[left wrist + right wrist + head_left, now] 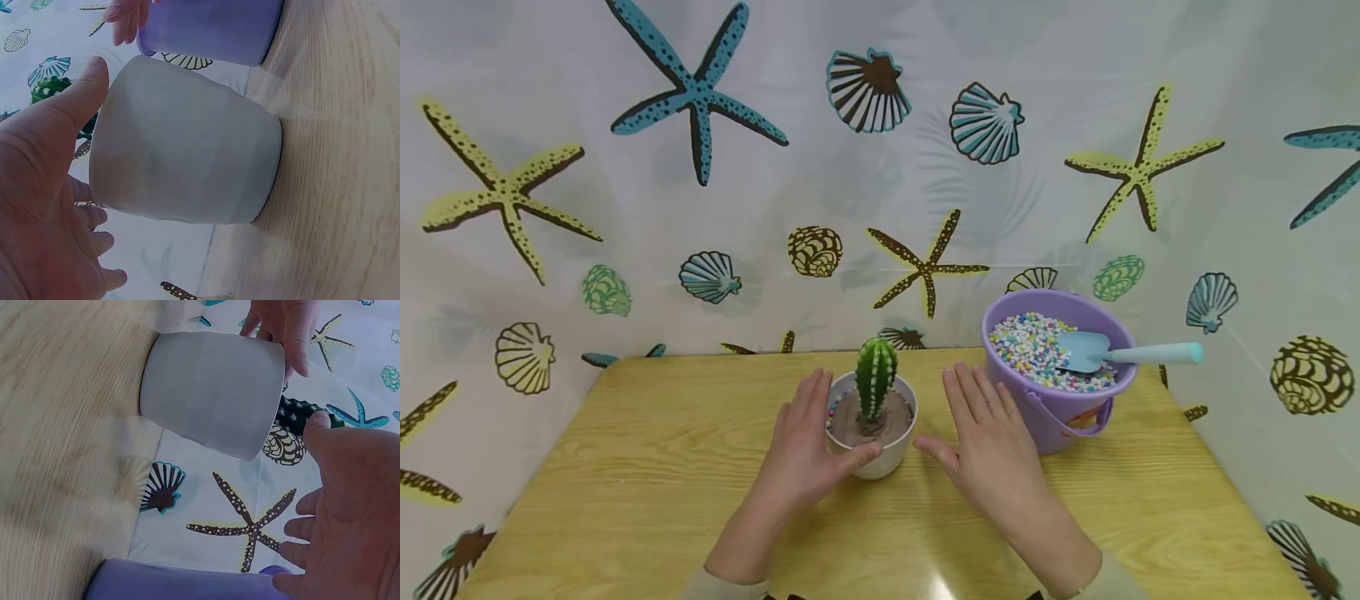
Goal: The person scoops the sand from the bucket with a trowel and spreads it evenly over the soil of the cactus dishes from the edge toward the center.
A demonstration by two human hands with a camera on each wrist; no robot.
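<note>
A green cactus (876, 379) stands upright in brown soil inside a white pot (880, 463) at the middle of the table. My left hand (801, 446) is at the pot's left side, fingers straight and thumb reaching across the near rim; whether it touches the pot I cannot tell. To the right of the pot, my right hand (992, 446) is held flat with the fingers extended, a gap between its thumb and the pot. In the left wrist view the pot (187, 144) fills the middle, with the left thumb close to its rim. Neither hand holds anything.
Behind the right hand stands a purple bucket (1052, 417) full of small multicoloured pellets (1026, 346), its handle hanging in front. A light blue shovel (1090, 352) lies on the pellets, its handle sticking out rightward. A cloth with sea-life prints (760, 192) hangs behind the wooden table (647, 483).
</note>
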